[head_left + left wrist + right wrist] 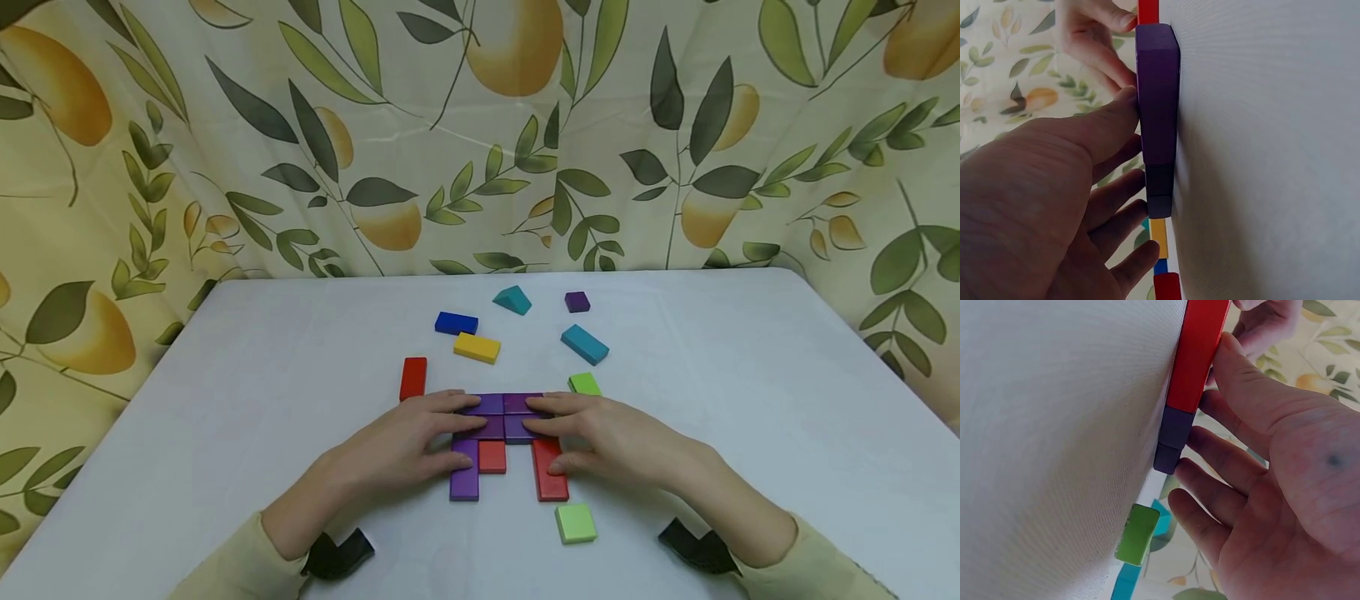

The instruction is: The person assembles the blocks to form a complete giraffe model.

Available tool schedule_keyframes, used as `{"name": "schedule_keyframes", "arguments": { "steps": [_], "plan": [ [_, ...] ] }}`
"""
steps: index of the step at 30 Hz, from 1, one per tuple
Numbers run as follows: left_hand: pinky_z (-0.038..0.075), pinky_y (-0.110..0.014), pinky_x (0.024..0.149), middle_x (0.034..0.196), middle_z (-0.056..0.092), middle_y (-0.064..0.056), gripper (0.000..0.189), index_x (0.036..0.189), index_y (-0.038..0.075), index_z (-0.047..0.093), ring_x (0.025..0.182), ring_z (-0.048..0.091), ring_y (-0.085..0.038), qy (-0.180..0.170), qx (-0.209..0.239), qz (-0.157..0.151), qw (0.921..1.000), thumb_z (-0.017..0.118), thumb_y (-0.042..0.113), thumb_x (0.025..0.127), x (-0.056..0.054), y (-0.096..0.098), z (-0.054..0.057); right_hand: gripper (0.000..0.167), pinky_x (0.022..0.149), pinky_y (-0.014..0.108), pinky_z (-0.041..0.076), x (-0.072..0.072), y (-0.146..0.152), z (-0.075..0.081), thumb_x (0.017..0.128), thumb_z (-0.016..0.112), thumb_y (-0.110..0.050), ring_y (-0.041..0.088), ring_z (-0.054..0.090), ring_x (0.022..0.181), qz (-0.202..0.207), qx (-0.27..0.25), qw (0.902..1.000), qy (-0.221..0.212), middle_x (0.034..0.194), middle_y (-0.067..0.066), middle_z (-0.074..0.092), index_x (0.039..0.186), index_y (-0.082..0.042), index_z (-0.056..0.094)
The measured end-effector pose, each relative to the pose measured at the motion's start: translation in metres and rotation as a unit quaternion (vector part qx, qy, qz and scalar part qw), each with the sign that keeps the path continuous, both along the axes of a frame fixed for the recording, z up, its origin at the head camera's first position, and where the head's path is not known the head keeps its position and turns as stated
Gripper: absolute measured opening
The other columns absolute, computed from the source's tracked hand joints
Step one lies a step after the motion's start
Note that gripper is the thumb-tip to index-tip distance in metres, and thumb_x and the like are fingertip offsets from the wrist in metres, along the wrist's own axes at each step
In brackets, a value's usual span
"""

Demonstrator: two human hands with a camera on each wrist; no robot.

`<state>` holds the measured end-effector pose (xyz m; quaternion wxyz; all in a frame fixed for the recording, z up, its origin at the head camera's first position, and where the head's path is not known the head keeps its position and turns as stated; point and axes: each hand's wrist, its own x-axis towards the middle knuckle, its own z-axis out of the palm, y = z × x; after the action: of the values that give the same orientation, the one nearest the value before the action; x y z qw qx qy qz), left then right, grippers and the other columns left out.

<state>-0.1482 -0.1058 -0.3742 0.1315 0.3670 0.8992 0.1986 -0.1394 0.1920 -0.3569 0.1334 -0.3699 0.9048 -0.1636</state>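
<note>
Several purple blocks [491,428] lie side by side in two rows on the white table. Below their left end stands a long purple block [464,485], beside a small red block [492,457]; a long red block [551,483] extends below the right end. My left hand [393,442] rests fingertips on the left purple blocks, its thumb touching the long purple block [1159,94]. From the other side, my right hand [626,433] touches the right purple blocks, thumb on the long red block [1197,356]. Fingers of both hands are extended and partly cover the blocks.
A red block [413,377] lies beyond the left hand, a green block [584,383] beyond the right. Farther back are blue [456,322], yellow [477,348], teal [512,300], purple [577,302] and light-blue [585,344] blocks. A green square [576,524] lies nearer.
</note>
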Motion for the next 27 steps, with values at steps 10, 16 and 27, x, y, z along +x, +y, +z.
{"name": "schedule_keyframes", "arguments": {
  "steps": [10,16,27],
  "plan": [
    [0.036,-0.040,0.114,0.157,0.041,0.005,0.052,0.145,0.024,0.058,0.147,0.031,-0.017,-0.002,0.017,-0.008,0.9998,0.069,0.040,0.096,-0.002,-0.002,-0.004,0.057,0.106,0.052,0.043,0.001,-0.001,-0.001,0.094,0.071,-0.042,0.031,0.040,0.142,-0.005,-0.006,1.0000,-0.004,0.154,0.005,0.046,0.144,-0.017,0.059],
    [0.036,-0.040,0.113,0.156,0.041,0.005,0.051,0.144,0.025,0.059,0.147,0.031,-0.017,0.001,0.020,-0.011,0.9997,0.068,0.039,0.097,-0.001,0.000,-0.003,0.058,0.106,0.052,0.043,0.001,0.000,-0.001,0.094,0.070,-0.043,0.031,0.039,0.142,-0.006,-0.009,0.9999,-0.004,0.154,0.005,0.046,0.144,-0.018,0.059],
    [0.036,-0.042,0.114,0.151,0.047,0.005,0.043,0.138,0.025,0.065,0.142,0.037,-0.016,0.017,0.020,-0.058,0.9980,0.068,0.038,0.097,0.009,0.011,0.000,0.058,0.107,0.053,0.042,0.002,0.002,-0.001,0.094,0.071,-0.042,0.031,0.039,0.143,-0.006,-0.013,0.9999,0.000,0.154,0.004,0.046,0.145,-0.017,0.058]
  ]
}}
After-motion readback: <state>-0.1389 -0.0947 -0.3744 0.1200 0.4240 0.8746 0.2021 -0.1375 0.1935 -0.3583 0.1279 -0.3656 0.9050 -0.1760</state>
